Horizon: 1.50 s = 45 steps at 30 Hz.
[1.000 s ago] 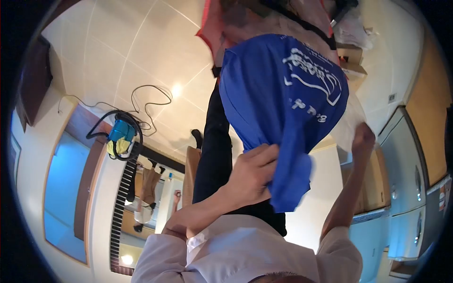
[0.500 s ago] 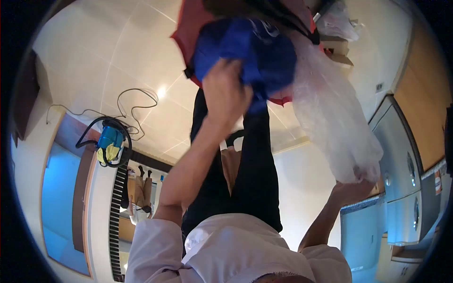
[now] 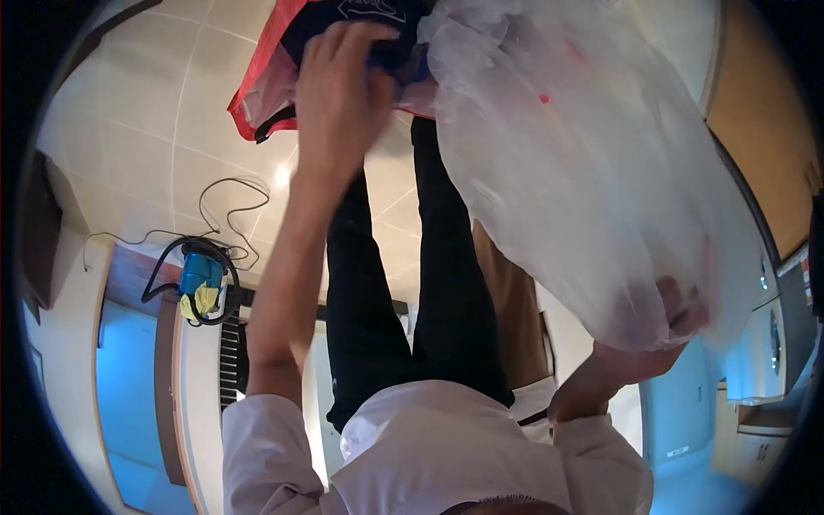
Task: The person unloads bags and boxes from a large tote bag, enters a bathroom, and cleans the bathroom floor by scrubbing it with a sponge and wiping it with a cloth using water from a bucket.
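Note:
My left hand (image 3: 343,94) is over a dark blue cloth item (image 3: 343,30) with white lettering at the top of the view. Its fingers are bent but apart, the thumb stands off to the side, and motion blurs it slightly. The blue item lies in the mouth of a red bag (image 3: 273,64) with a black strap end. My right hand (image 3: 652,343) is closed on the end of a large translucent plastic bag (image 3: 566,180), and its fingers show faintly through the film. The plastic bag stretches up to the red bag and hides part of it.
A blue vacuum cleaner (image 3: 197,273) with a black hose, a yellow cloth and a loose cord sits on the tiled floor (image 3: 210,94) at left. A blue-lit doorway (image 3: 129,369) is beyond it. A fridge (image 3: 760,343) and wooden cabinets (image 3: 764,112) stand at right.
The blue cloth item and my left hand have shifted up and left, with the item now deeper in the red bag. The plastic bag looks larger and fuller, still in my right hand.

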Tool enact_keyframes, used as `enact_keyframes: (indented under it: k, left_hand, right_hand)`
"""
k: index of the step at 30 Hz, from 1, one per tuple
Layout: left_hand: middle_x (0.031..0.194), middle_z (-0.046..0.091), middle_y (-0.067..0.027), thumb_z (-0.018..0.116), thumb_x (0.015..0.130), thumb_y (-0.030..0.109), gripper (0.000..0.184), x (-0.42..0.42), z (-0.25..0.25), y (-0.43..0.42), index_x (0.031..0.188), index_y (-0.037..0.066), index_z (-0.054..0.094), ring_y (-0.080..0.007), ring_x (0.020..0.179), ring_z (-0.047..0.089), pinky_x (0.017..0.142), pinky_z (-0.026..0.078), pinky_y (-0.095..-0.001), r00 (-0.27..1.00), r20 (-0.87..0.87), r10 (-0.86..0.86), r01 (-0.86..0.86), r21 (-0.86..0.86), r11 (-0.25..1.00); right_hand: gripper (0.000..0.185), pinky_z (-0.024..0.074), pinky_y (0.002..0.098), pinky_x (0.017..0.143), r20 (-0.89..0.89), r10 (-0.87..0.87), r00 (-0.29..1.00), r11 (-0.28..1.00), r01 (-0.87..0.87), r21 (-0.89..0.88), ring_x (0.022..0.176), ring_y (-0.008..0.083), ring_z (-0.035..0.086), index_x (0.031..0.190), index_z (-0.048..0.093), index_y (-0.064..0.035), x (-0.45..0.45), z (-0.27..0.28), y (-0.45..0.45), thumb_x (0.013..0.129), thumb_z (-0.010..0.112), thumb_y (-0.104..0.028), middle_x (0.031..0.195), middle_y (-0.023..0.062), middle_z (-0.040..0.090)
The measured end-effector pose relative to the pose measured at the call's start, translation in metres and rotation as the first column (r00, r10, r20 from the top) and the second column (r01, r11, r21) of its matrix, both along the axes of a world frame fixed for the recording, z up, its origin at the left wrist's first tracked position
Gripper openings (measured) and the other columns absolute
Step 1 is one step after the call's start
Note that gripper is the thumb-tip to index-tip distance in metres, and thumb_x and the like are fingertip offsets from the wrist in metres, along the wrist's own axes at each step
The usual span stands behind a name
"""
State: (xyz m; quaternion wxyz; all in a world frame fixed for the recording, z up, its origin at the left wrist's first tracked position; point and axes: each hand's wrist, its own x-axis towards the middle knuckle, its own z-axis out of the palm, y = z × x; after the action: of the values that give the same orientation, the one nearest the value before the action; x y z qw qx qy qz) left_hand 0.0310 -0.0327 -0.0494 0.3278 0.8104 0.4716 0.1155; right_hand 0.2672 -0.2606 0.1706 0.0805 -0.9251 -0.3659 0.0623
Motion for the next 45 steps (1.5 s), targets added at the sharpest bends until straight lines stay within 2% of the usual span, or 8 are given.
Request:
enact_keyframes:
  k: [4,9,12,16,21,26,32,45]
  left_hand:
    - [0.102,0.072,-0.0169,0.064,0.094,0.018,0.018,0.063,0.075,-0.029,0.104,0.004,0.071,-0.0378,0.095,0.069,0.088,0.054,-0.0449,0.685,0.728,0.029,0.497,-0.497,0.711]
    - [0.117,0.071,-0.0212,0.077,0.087,0.033,0.063,0.05,0.016,-0.006,0.14,0.009,0.053,-0.0386,0.1,0.07,0.089,0.057,-0.0443,0.822,-0.45,-0.35,0.309,-0.164,0.937]
    - [0.142,0.053,-0.0344,0.081,0.085,0.043,0.084,0.038,0.037,0.032,0.148,0.002,0.044,-0.0495,0.124,0.059,0.096,0.054,-0.0481,0.782,-0.501,-0.37,0.498,0.147,0.854]
    - [0.151,0.034,-0.0441,0.09,0.074,0.045,0.121,0.045,0.081,0.03,0.16,-0.002,0.018,-0.0532,0.136,0.047,0.112,0.044,-0.0497,0.626,-0.698,-0.347,0.328,-0.168,0.93]
    - [0.13,0.051,-0.0309,0.076,0.088,0.037,0.079,0.045,0.068,0.021,0.148,0.004,0.036,-0.0456,0.118,0.054,0.1,0.047,-0.0516,0.829,-0.319,-0.46,0.351,-0.344,0.871]
    - [0.094,0.073,-0.0224,0.063,0.092,0.014,0.024,0.075,-0.016,0.014,0.108,-0.003,0.068,-0.0391,0.09,0.071,0.081,0.055,-0.05,0.768,-0.008,-0.64,0.557,-0.484,0.675]
    - [0.1,0.072,-0.0215,0.063,0.092,0.013,0.025,0.091,-0.135,-0.024,0.111,-0.002,0.068,-0.0375,0.095,0.07,0.084,0.055,-0.0483,0.681,-0.084,-0.728,0.494,-0.681,0.54]
    - [0.113,0.071,-0.0196,0.061,0.093,0.011,0.029,0.078,-0.276,-0.098,0.118,-0.001,0.068,-0.0341,0.105,0.069,0.091,0.054,-0.0445,0.591,-0.372,-0.716,0.332,-0.696,0.637]
  right_hand:
    - [0.056,0.0494,0.0462,0.099,-0.428,-0.151,0.891,0.846,0.341,0.41,0.119,0.0355,0.059,0.141,0.045,0.0017,-0.025,-0.015,0.051,0.1,0.061,-0.033,0.144,0.0205,0.052]
    - [0.063,0.0431,0.0497,0.11,-0.725,-0.075,0.685,0.479,0.662,0.576,0.129,0.0365,0.053,0.15,0.037,0.0053,-0.021,-0.005,0.106,0.104,0.052,-0.036,0.152,0.0225,0.044]
    - [0.064,0.0411,0.0523,0.113,-0.511,-0.143,0.847,0.706,0.449,0.547,0.131,0.0386,0.052,0.152,0.036,0.0046,-0.02,-0.007,0.11,0.104,0.052,-0.036,0.155,0.0232,0.042]
    - [0.063,0.0416,0.0537,0.109,-0.28,-0.093,0.956,0.894,0.204,0.399,0.124,0.0403,0.053,0.153,0.036,0.003,-0.011,-0.012,0.094,0.103,0.054,-0.032,0.148,0.0236,0.044]
    - [0.063,0.0444,0.0523,0.096,-0.535,0.03,0.845,0.788,0.309,0.532,0.106,0.0399,0.056,0.154,0.033,0.0024,-0.014,-0.013,0.101,0.102,0.055,-0.026,0.128,0.0234,0.05]
    - [0.065,0.0473,0.0508,0.083,-0.821,0.428,0.377,0.699,0.438,0.566,0.088,0.0395,0.06,0.156,0.03,0.0019,-0.049,-0.023,0.127,0.1,0.055,-0.019,0.109,0.0232,0.057]
    - [0.067,0.0507,0.0491,0.067,-0.623,0.592,-0.511,0.805,0.418,0.422,0.067,0.039,0.064,0.158,0.026,0.0013,-0.113,-0.016,0.14,0.098,0.056,-0.01,0.086,0.023,0.065]
    - [0.058,0.0584,0.0426,0.071,-0.531,0.429,-0.731,0.845,0.116,0.522,0.072,0.0303,0.072,0.151,0.041,0.0015,-0.1,-0.048,0.123,0.1,0.059,-0.019,0.088,0.0227,0.073]
